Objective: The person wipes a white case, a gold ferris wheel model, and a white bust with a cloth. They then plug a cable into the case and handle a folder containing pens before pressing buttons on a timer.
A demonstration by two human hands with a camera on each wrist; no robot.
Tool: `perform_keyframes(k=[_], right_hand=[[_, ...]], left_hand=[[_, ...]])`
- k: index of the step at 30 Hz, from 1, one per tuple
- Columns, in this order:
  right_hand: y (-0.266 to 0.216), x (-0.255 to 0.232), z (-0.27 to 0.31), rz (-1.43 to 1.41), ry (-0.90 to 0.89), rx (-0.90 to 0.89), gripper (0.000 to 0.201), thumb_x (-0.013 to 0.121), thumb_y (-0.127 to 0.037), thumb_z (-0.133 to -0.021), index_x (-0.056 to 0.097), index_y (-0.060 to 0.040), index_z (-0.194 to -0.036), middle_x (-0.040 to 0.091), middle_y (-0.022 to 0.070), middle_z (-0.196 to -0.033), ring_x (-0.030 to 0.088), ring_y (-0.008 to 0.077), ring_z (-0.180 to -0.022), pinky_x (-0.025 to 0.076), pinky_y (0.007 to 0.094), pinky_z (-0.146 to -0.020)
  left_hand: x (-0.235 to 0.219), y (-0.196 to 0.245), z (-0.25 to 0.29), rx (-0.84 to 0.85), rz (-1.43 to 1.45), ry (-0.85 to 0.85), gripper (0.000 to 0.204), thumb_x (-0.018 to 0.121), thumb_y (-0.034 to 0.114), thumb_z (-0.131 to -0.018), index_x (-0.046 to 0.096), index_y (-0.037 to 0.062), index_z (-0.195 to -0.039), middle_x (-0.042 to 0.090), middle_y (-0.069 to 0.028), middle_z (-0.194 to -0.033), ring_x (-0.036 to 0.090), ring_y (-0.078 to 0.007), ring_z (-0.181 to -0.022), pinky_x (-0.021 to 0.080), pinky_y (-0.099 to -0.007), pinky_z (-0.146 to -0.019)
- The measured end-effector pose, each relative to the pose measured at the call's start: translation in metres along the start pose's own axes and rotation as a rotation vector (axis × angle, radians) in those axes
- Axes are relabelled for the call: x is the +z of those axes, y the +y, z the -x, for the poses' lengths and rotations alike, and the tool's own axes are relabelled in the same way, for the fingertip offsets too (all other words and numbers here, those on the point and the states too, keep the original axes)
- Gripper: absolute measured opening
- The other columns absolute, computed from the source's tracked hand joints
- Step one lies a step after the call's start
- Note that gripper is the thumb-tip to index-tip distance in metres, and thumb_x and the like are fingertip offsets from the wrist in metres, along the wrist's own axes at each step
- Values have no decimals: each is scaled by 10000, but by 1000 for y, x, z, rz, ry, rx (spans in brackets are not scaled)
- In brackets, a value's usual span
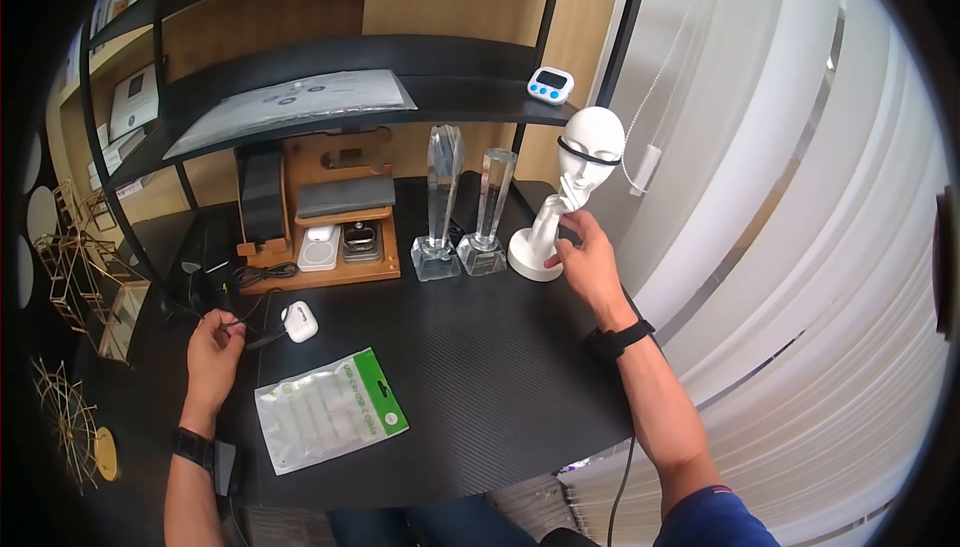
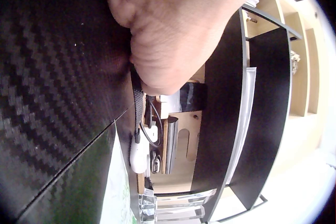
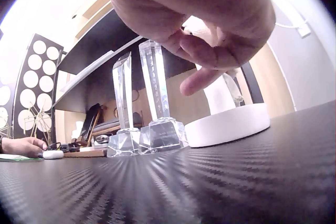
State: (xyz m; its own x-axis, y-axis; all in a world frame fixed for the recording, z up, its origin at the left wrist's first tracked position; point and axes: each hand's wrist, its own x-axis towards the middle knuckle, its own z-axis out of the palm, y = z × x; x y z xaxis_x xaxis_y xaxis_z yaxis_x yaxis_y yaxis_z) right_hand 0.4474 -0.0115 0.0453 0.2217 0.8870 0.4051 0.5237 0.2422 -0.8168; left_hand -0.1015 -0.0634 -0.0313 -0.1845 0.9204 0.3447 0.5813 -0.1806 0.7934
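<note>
My left hand (image 1: pixel 213 352) pinches a dark strap (image 2: pixel 138 100) that runs to a white earphone case (image 1: pixel 299 322) on the black desk. In the left wrist view the case (image 2: pixel 138 155) lies beyond the hand (image 2: pixel 168 24); its fingertips are partly hidden. On the right, my other hand (image 1: pixel 592 265) has its fingers and thumb around the forearm part of a white head-and-hand sculpture (image 1: pixel 592 137). The sculpture's round base (image 3: pixel 228 125) stands flat on the desk, below that hand (image 3: pixel 205 19) in the right wrist view. A black band crosses the sculpture's eyes.
Two crystal trophies (image 1: pixel 436 202) stand left of the sculpture, beside a wooden organizer (image 1: pixel 365 272). A green-and-clear cable bag (image 1: pixel 325 412) lies near the desk's front. On the shelf above are a flat plastic packet (image 1: pixel 300 97) and a white timer (image 1: pixel 550 86). White blinds (image 1: pixel 800 277) hang at right.
</note>
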Motion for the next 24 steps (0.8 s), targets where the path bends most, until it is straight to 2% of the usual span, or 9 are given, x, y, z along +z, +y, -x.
perform_keyframes(k=[4,6,10,12,15,18,21,24], right_hand=[[6,1,-3,-39,-65,36,542,569,-25,-922,539,72,-1454,677,211,-1435,792,237,-774,607,371,-824],[6,1,-1,31,-125,106,537,571,-14,-916,540,78,-1444,683,205,-1426,786,232,-759,605,362,-805],[7,0,-5,28,-125,105,531,578,-11,-918,542,77,-1440,689,204,-1418,785,233,-753,604,357,-793],[7,0,-4,-19,-41,35,520,581,-15,-921,551,76,-1432,694,204,-1408,784,233,-747,605,358,-794],[5,0,-4,-47,-43,50,505,584,-20,-925,565,71,-1421,705,199,-1388,784,234,-746,603,359,-798],[9,-1,-4,78,-154,133,489,588,-21,-925,577,73,-1405,712,196,-1368,782,237,-743,600,356,-794],[13,-4,-6,136,-197,139,479,595,-22,-927,582,67,-1397,716,199,-1357,781,239,-742,601,359,-796],[21,-2,-8,75,-179,140,476,600,-25,-928,586,57,-1398,723,192,-1324,772,237,-734,601,365,-797]], left_hand=[[2,-7,-1,24,32,15,82,681,25,-974,660,-17,-1041,620,-19,-944,572,-71,-799,477,-245,-747],[1,-5,-1,22,-1,13,80,682,27,-975,659,-15,-1038,612,-16,-935,562,-70,-791,470,-244,-741],[0,6,2,-6,-45,22,75,684,31,-977,656,-11,-1033,587,-9,-917,535,-67,-777,452,-245,-724],[2,3,1,8,-17,21,77,686,32,-977,655,-11,-1033,586,-9,-916,536,-66,-781,452,-245,-726],[2,2,2,20,6,18,77,686,32,-978,656,-11,-1035,589,-8,-921,538,-63,-790,454,-244,-731],[1,-1,1,21,-6,17,78,683,31,-980,657,-11,-1040,596,-8,-934,542,-61,-796,458,-242,-738],[2,3,3,4,-4,19,80,683,30,-980,658,-12,-1043,598,-9,-937,545,-65,-796,461,-245,-741],[2,-1,-1,6,16,14,80,685,31,-978,659,-14,-1040,597,-13,-931,544,-71,-791,462,-252,-740]])
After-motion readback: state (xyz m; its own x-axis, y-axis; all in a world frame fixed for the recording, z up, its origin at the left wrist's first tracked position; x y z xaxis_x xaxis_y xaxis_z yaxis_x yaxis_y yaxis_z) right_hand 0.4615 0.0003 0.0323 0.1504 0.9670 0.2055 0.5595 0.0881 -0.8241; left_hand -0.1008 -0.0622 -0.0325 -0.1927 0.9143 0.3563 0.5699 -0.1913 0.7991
